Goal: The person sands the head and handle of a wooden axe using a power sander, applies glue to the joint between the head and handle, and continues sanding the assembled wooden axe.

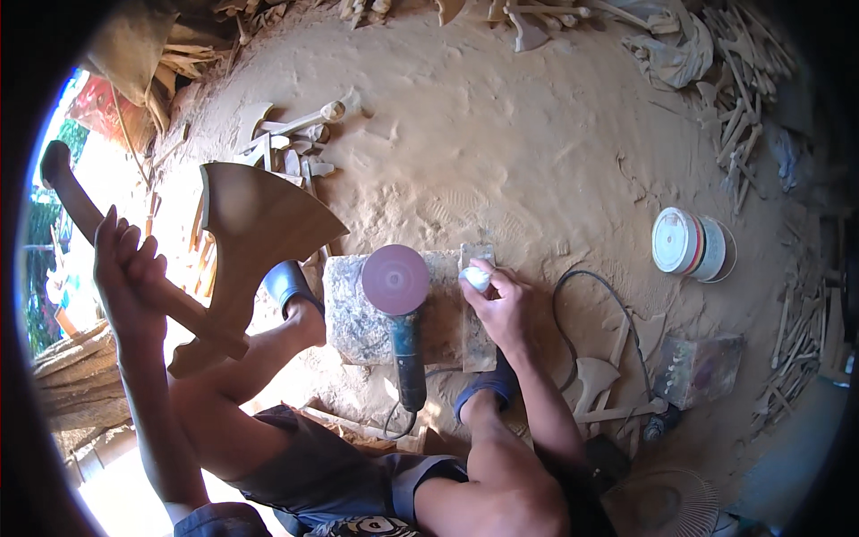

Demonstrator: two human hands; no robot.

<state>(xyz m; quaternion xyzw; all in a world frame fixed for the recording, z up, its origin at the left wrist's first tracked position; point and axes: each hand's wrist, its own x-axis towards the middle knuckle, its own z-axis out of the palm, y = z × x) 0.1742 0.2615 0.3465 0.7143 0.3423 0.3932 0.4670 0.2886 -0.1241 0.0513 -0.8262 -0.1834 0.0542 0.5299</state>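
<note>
On the left my left hand (132, 273) is wrapped round the handle of a wooden axe (264, 224), raised with its broad flat blade toward the middle. My right hand (506, 309) pinches a small whitish lump (477, 278) whose kind I cannot make out, over a narrow board (478, 345) at the right end of a low, worn block (347, 309). Between the hands an angle grinder (409, 362) rests against the block, its round pinkish sanding disc (395, 279) facing up. Whether the disc spins cannot be told.
A black cable (573, 276) loops over the dusty ground right of my right hand. Beyond it are a white bucket (677, 242), a stained box-like block (702, 369) and a wooden axe piece (596, 378). Wooden pieces (295, 143) lie far left; more are heaped (738, 116) far right.
</note>
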